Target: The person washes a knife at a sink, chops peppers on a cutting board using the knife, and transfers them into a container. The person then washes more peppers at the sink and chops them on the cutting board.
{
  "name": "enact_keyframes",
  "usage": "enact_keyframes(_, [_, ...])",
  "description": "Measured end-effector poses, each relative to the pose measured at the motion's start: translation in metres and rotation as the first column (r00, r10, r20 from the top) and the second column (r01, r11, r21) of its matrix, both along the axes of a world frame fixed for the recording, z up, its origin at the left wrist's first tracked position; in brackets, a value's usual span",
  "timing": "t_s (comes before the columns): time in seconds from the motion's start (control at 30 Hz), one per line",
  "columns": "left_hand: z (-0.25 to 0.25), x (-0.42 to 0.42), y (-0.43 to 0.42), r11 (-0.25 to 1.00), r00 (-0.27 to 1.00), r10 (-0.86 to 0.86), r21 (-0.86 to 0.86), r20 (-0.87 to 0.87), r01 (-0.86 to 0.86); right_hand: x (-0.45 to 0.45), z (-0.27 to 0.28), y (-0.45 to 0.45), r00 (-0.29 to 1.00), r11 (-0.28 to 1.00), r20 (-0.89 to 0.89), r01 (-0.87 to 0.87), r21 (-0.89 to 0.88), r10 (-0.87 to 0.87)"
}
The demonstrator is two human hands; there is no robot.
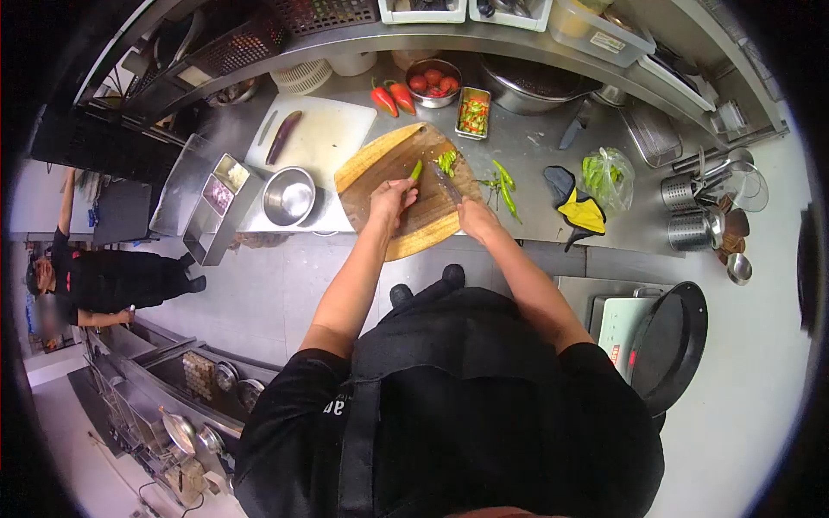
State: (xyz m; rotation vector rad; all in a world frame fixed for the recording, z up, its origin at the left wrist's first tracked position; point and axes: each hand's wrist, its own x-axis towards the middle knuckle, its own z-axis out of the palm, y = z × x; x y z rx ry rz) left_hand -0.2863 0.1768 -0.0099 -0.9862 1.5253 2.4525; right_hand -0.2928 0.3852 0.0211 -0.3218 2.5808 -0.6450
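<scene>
My left hand [395, 200] is closed around a green chili pepper [417, 170] on the round wooden cutting board [406, 243]. In my right hand [473, 216] is a knife [447, 183], its blade lying over the board to the right of the chili. A small pile of sliced green chili [446, 161] sits near the blade's tip. Just right of the board, several whole green chilies [506, 186] and loose stems lie on the steel counter. Above the board stands a small metal tray [473, 114] of chopped red and green peppers.
A white cutting board [332, 129] holds an eggplant [283, 138]; a steel bowl [288, 197] stands beside it. Red peppers [393, 97] and a bowl of tomatoes [434, 84] are farther back. Gloves [577, 207] and bagged greens [604, 177] lie right. Another person [112, 276] stands far left.
</scene>
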Motion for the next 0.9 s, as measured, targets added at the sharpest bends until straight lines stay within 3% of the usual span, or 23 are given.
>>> enact_keyframes(0.03, [-0.004, 0.002, 0.003, 1.000, 1.000, -0.006, 0.004, 0.002, 0.006, 0.002, -0.001, 0.001, 1.000, 1.000, 0.002, 0.006, 0.004, -0.006])
enact_keyframes(0.07, [0.001, 0.004, 0.007, 0.911, 0.991, -0.131, -0.395, -0.012, 0.115, 0.004, 0.005, -0.001, 0.999, 1.000, 0.029, 0.025, 0.005, -0.026])
enact_keyframes(0.1, [0.005, 0.006, 0.011, 0.660, 0.968, -0.250, -0.728, 0.020, 0.185, 0.005, 0.008, -0.002, 0.997, 0.999, 0.055, 0.045, 0.006, -0.045])
enact_keyframes(0.13, [0.010, 0.010, 0.013, 0.536, 0.960, -0.279, -0.832, -0.018, 0.140, 0.006, 0.006, -0.001, 0.997, 0.999, 0.056, 0.053, 0.010, -0.053])
enact_keyframes(0.17, [0.004, 0.010, 0.013, 0.537, 0.958, -0.285, -0.831, -0.017, 0.145, 0.006, 0.004, -0.002, 0.999, 0.999, 0.032, 0.041, 0.013, -0.041])
enact_keyframes(0.23, [-0.006, 0.009, 0.011, 0.276, 0.921, -0.388, -0.950, 0.031, 0.148, 0.007, 0.003, -0.001, 0.999, 0.999, 0.007, 0.032, 0.016, -0.032])
enact_keyframes(0.27, [-0.004, 0.008, 0.011, 0.274, 0.919, -0.393, -0.950, 0.031, 0.149, 0.009, 0.011, 0.000, 0.996, 0.997, 0.053, 0.070, -0.017, -0.069])
enact_keyframes(0.33, [-0.003, 0.008, 0.010, 0.151, 0.872, -0.488, -0.980, 0.042, 0.131, 0.017, 0.014, 0.002, 0.988, 0.992, 0.104, 0.120, -0.049, -0.114])
enact_keyframes(0.37, [0.000, 0.006, 0.012, 0.150, 0.867, -0.497, -0.980, 0.042, 0.134, 0.022, 0.012, 0.006, 0.996, 0.995, 0.029, 0.086, -0.058, -0.085])
enact_keyframes(0.43, [0.006, 0.001, 0.019, 0.004, 0.852, -0.523, -1.000, 0.015, 0.020, 0.031, 0.009, 0.013, 0.997, 0.996, -0.044, 0.067, -0.061, -0.070])
enact_keyframes(0.53, [-0.001, -0.005, 0.019, 0.074, 0.746, -0.666, -0.992, 0.024, 0.098, 0.044, 0.011, 0.023, 0.991, 0.991, -0.008, 0.135, 0.024, -0.135])
enact_keyframes(0.67, [0.002, 0.000, 0.028, 0.091, 0.722, -0.691, -0.986, 0.037, 0.137, 0.059, 0.031, 0.039, 0.980, 0.980, 0.007, 0.197, -0.015, -0.197])
enact_keyframes(0.73, [0.002, 0.002, 0.037, 0.205, 0.664, -0.747, -0.942, 0.024, 0.265, 0.066, 0.036, 0.042, 0.974, 0.974, 0.029, 0.224, -0.023, -0.223])
enact_keyframes(0.87, [-0.005, 0.004, 0.054, 0.152, 0.660, -0.751, -0.965, 0.028, 0.214, 0.073, 0.027, 0.043, 0.974, 0.974, -0.013, 0.227, -0.018, -0.227])
enact_keyframes(0.9, [-0.004, 0.003, 0.057, 0.115, 0.688, -0.719, -0.960, 0.098, 0.257, 0.074, 0.022, 0.042, 0.974, 0.974, -0.017, 0.227, -0.013, -0.228])
